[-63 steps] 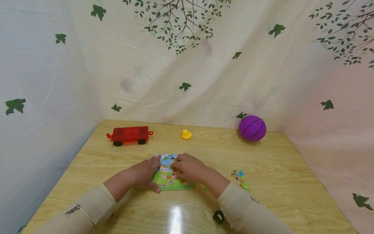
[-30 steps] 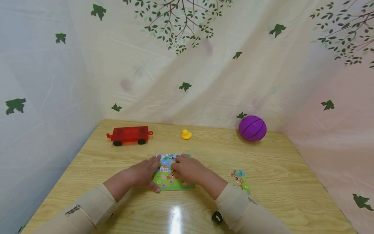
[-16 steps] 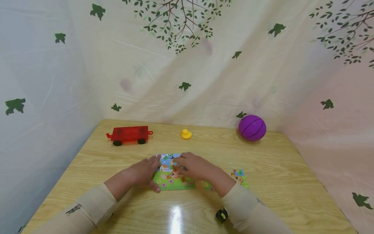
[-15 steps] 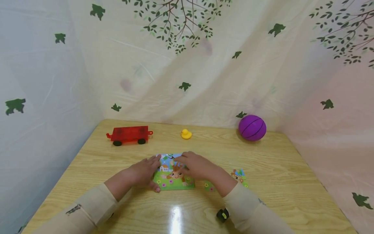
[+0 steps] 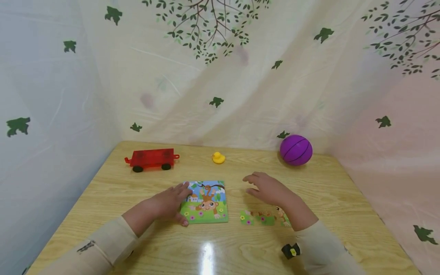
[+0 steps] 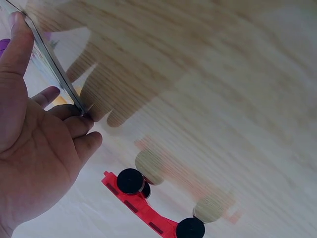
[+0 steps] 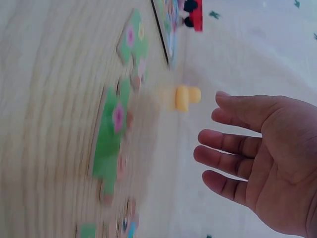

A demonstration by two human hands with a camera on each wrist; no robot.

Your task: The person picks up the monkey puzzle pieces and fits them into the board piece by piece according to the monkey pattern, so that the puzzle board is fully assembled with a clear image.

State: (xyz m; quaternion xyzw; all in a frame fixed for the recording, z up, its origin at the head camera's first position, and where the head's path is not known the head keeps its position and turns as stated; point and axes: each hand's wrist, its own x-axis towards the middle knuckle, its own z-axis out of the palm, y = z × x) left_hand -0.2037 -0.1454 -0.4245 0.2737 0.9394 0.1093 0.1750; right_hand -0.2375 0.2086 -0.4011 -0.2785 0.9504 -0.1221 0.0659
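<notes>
Your left hand (image 5: 165,204) spreads along the left edge of the picture board (image 5: 210,206). Your right hand (image 5: 269,190) hovers, fingers loosely apart — a gap parts board from loose pieces (image 5: 268,221).

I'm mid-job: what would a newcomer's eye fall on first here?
Probably the vivid purple ball at the back right of the table, then the red wagon at the back left. Close behind comes the bright monkey picture near the centre, its left edge under the left hand.
</notes>
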